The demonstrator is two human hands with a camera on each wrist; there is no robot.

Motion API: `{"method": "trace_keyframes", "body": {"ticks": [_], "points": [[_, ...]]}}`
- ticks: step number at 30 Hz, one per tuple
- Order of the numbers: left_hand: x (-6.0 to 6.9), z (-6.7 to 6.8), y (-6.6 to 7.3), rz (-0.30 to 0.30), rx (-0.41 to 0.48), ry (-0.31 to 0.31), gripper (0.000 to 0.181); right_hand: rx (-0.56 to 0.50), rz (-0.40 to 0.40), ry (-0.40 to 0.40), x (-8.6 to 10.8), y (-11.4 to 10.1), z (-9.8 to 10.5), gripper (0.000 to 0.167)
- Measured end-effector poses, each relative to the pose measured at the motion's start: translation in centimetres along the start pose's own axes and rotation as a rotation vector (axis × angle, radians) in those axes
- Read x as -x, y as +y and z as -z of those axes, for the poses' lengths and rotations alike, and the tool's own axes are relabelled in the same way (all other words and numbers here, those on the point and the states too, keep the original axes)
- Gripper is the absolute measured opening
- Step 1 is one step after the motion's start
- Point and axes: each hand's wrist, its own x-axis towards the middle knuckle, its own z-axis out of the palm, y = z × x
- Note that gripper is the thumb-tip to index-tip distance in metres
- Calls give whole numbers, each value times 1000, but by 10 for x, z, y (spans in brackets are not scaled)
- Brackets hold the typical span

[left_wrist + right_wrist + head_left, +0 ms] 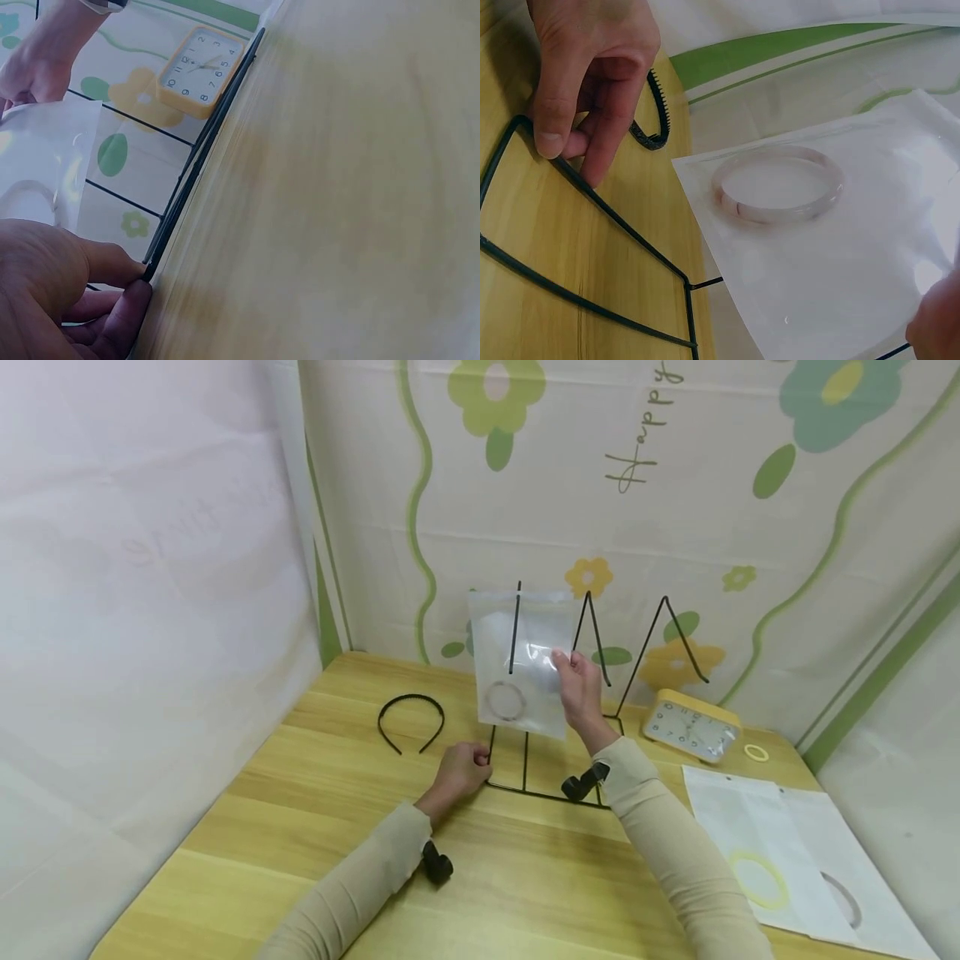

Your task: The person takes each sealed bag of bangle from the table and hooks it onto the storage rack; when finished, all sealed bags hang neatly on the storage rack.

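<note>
A clear bag (517, 635) with a pale marbled bangle (506, 701) inside hangs at the leftmost hook of a black wire rack (547, 796). The right hand (583, 697) pinches the bag's right edge; in the right wrist view part of that hand (936, 319) shows at the right edge, beside the bag (817, 255). At the rack's front left corner the left hand (459, 772) grips the wire base between thumb and fingers, as the left wrist view also shows, the hand (67, 292) pinching the end of the dark frame (196, 161).
A black headband (411, 697) lies left of the rack. To the right stand a yellow clock (692, 727) and a small pale yellow ring (756, 752). Near the right table edge lie white bags (738, 818) with a yellow ring and a greyish ring. Two other hooks rise from the rack.
</note>
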Motion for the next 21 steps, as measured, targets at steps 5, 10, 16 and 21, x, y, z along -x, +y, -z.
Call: {"method": "trace_keyframes", "body": {"ticks": [5,10,16,21], "points": [[-1,0,-1,-17,-6,5,30,-14,-20,13,-5,0,-2,29],[2,0,-1,-6,-6,-2,30,-11,-38,19,-8,-2,-5,33],[2,1,0,10,2,-7,30,20,-41,20,-13,-3,-7,34],[0,0,0,24,19,-11,29,51,-51,24,-16,-2,-6,33]]}}
